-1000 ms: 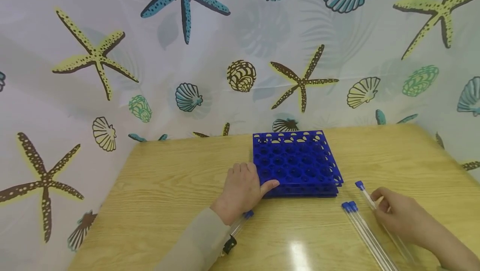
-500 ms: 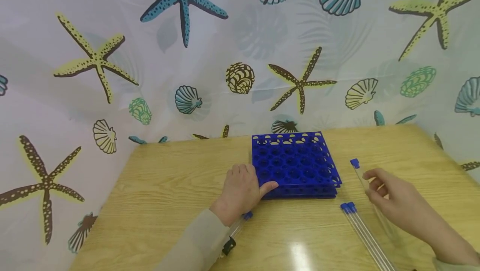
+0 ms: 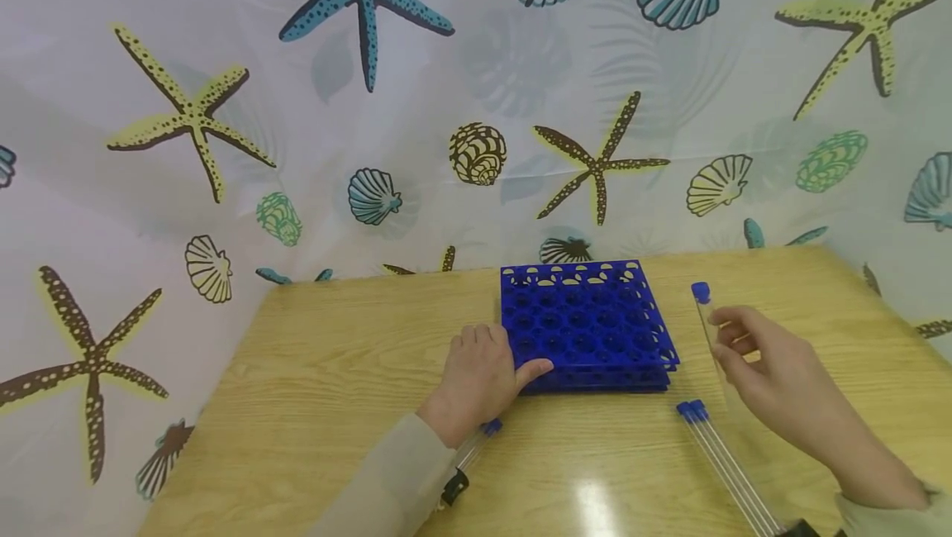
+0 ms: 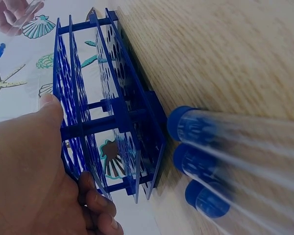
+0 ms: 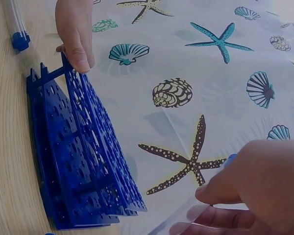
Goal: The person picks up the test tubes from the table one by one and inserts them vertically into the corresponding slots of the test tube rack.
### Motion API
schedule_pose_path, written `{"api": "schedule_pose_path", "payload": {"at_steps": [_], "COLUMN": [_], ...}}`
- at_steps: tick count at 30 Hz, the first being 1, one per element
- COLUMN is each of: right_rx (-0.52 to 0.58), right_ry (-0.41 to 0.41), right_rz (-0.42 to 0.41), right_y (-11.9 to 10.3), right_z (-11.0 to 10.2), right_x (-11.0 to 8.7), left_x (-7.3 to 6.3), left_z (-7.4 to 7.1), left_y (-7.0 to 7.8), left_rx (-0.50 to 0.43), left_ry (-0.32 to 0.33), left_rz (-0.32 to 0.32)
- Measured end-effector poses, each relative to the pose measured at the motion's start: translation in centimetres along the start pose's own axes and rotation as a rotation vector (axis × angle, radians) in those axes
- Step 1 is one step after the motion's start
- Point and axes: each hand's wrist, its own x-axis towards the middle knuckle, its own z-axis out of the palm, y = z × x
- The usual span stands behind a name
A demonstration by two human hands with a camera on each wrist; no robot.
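Observation:
A blue test tube rack (image 3: 587, 326) with stacked perforated plates stands on the table. My left hand (image 3: 476, 380) grips its left side, thumb over the top plate and fingers curled at the edge (image 4: 95, 200). To the right of the rack, my right hand (image 3: 781, 384) pinches a clear test tube (image 3: 708, 330) with a blue cap near its top. The tube is raised and slightly tilted, cap up; its lower part fades against the wood. Two similar capped tubes (image 3: 729, 463) lie side by side below that hand.
Three more blue-capped tubes (image 4: 198, 129) lie on the wooden table (image 3: 335, 372) beneath my left wrist, close to the rack's near left corner. Behind the table hangs a white cloth (image 3: 416, 124) printed with starfish and shells.
My right hand has lifted the test tube off the table and moved it up and away from me, bringing it more upright. The left hand and the rack stay put.

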Motion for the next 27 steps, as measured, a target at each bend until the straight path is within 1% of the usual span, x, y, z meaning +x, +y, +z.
{"api": "schedule_pose_path", "payload": {"at_steps": [4, 9, 14, 20, 27], "right_rx": [0.027, 0.08, 0.114, 0.157, 0.195], "right_ry": [0.045, 0.102, 0.127, 0.176, 0.206], "right_rz": [-0.021, -0.033, -0.028, -0.066, -0.093], "right_y": [-0.6, -1.5, -2.2, -3.1, -4.1], "right_z": [0.1, 0.2, 0.2, 0.3, 0.5], "right_x": [0.1, 0.4, 0.8, 1.2, 1.8], "left_x": [0.0, 0.0, 0.0, 0.1, 0.1], "left_z": [0.0, 0.0, 0.0, 0.1, 0.1], "left_y": [0.0, -0.1, -0.1, -0.1, -0.1], "left_rx": [0.013, 0.016, 0.007, 0.003, 0.003], "left_ry": [0.02, 0.014, 0.022, 0.028, 0.036], "left_rz": [0.003, 0.002, 0.003, 0.002, 0.005]}}
